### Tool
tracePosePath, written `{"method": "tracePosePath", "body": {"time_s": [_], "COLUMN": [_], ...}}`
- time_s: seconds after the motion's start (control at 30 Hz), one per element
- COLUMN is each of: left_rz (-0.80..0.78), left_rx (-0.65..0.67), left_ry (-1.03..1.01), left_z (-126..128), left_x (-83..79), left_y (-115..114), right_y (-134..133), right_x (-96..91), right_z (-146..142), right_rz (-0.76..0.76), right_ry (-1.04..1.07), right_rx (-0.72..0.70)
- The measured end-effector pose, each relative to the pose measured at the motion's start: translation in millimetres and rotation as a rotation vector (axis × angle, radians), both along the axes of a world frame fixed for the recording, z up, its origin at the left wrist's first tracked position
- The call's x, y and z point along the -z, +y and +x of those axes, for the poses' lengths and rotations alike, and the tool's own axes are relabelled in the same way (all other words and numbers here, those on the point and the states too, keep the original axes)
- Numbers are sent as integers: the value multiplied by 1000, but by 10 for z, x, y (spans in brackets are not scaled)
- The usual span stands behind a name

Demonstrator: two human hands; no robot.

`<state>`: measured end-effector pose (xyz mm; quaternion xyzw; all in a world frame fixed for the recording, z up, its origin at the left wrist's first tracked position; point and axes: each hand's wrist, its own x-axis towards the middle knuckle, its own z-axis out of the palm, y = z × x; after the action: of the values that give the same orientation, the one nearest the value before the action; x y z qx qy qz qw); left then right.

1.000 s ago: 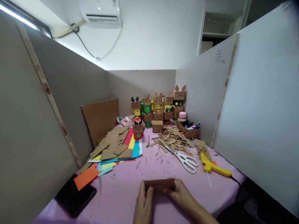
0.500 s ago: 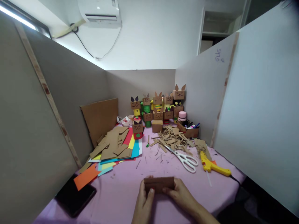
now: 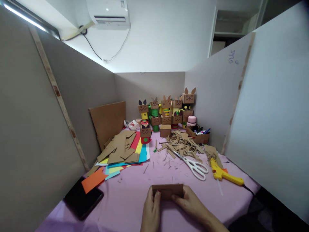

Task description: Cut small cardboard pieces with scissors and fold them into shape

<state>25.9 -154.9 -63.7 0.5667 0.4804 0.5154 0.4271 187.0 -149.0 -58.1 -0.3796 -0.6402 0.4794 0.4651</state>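
A small folded piece of brown cardboard [image 3: 166, 190] is held level between both hands, low in the middle of the view. My left hand [image 3: 152, 206] grips its left end, thumb on the near face. At the right end my right hand [image 3: 189, 201] pinches it, thumb also on the near face. The fingers behind the cardboard are hidden. White-handled scissors [image 3: 194, 166] lie open on the pink cloth beyond my right hand, and farther right rests a yellow glue gun [image 3: 222, 172] on its side.
Cardboard scraps [image 3: 181, 143] are heaped at centre right. Cardboard pieces [image 3: 118, 148] lie over coloured paper [image 3: 143, 154] on the left, near a dark tablet-like object [image 3: 83, 199] under orange paper [image 3: 93, 180]. Several cardboard animal figures [image 3: 145, 132] and a small box [image 3: 165, 131] stand behind. Partitions enclose the table.
The view has shifted slightly, so everything sits a little farther right. Both hands keep hold of the cardboard, whose near face is tilted a bit differently, with the left thumb higher on it.
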Motion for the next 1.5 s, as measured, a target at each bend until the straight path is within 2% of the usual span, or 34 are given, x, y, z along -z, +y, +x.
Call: {"method": "tracePosePath", "body": {"time_s": [0.5, 0.73, 1.03, 1.17, 1.3, 1.5], "left_rz": [-19, -10, -42, -9, -5, -27], "left_rx": [39, 11, -22, 26, 0, -4], "left_ry": [-3, 5, 24, 31, 37, 10], "left_z": [-10, -4, -14, -16, -8, -3], "left_x": [6, 13, 15, -12, -51, -64], "left_y": [-3, -5, -40, -35, -63, -28], "right_y": [27, 11, 4, 9, 1, 13], "right_x": [43, 23, 41, 40, 47, 24], "right_z": [-51, -53, -45, -46, -44, -48], "right_rz": [46, 44, 16, 25, 38, 31], "right_ry": [-15, 10, -86, -104, -103, -68], "right_rx": [67, 51, 92, 114, 140, 94]}}
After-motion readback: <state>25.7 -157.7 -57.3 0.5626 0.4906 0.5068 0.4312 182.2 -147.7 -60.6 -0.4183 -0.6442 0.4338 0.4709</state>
